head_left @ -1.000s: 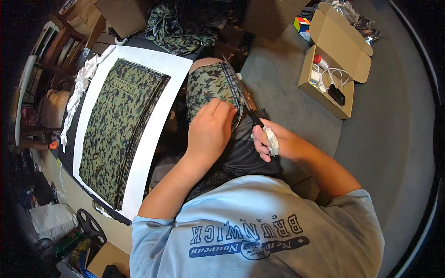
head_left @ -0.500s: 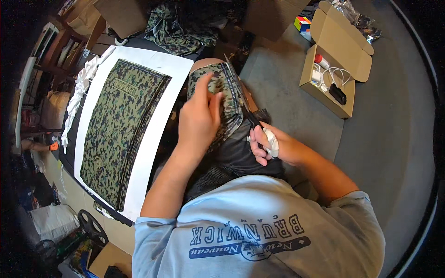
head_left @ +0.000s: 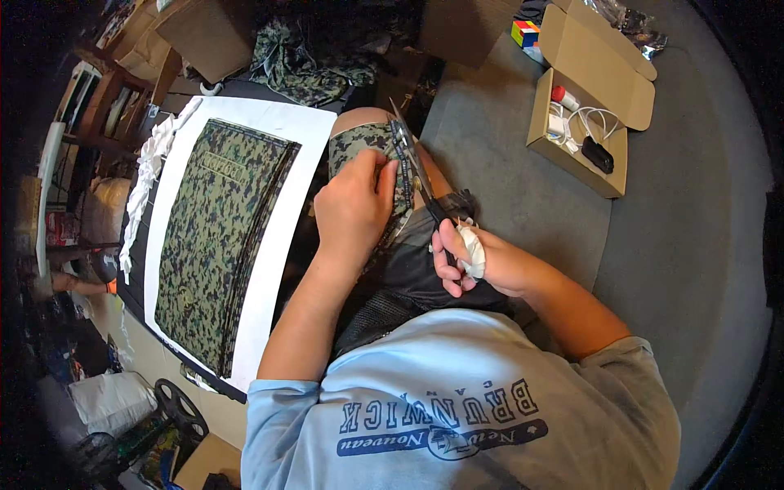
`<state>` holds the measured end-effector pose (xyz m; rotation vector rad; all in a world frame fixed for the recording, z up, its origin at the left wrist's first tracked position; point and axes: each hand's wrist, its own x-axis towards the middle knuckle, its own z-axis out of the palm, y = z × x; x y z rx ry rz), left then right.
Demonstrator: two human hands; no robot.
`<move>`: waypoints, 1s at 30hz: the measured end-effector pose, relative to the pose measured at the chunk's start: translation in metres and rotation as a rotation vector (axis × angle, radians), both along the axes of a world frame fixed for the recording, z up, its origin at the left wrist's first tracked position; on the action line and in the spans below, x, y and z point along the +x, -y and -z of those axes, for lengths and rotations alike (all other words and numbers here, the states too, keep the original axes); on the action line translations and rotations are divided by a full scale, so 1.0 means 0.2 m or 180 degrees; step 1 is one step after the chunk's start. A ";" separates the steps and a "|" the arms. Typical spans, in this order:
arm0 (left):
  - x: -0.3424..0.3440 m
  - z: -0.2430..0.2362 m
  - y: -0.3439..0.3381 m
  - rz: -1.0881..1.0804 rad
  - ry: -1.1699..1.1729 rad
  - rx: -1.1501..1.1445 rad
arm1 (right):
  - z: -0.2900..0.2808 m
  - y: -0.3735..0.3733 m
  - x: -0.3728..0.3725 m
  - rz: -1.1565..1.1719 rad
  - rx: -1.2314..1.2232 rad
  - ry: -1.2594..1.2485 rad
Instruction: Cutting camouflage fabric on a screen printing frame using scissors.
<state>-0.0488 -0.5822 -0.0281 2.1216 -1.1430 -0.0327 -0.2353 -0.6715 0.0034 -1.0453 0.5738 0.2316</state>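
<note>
A camouflage fabric piece [head_left: 361, 139] lies over my lap, its dark trimmed edge running along the right side. My left hand [head_left: 353, 202] rests on this piece with fingers curled and thumb drawn in, closed on the fabric near that edge; the fingertips are partly hidden. Long-bladed scissors [head_left: 418, 167] with black handles are in my right hand [head_left: 457, 257], blades pointing away from me beside the edge. White wrapping [head_left: 471, 251] is around my right hand by the thumb. Left of my lap, a stack of camouflage pieces [head_left: 214, 245] lies on a white board [head_left: 265, 327].
White scraps [head_left: 149, 180] hang along the board's far left edge. On the grey couch [head_left: 506, 171] stands an open cardboard box [head_left: 580, 184] holding a white cable and a black item. More camouflage cloth [head_left: 306, 69] is heaped at the back. A black handwheel [head_left: 181, 408] is low on the left.
My left hand has come down onto the fabric, its raised index finger now curled in. The scissors remain in my right hand, nearly in place. The view has shifted slightly.
</note>
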 end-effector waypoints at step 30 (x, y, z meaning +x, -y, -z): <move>0.16 0.32 0.06 -0.0185 0.0114 -0.1138 | 0.06 0.23 0.10 -0.0611 -0.0304 -0.0046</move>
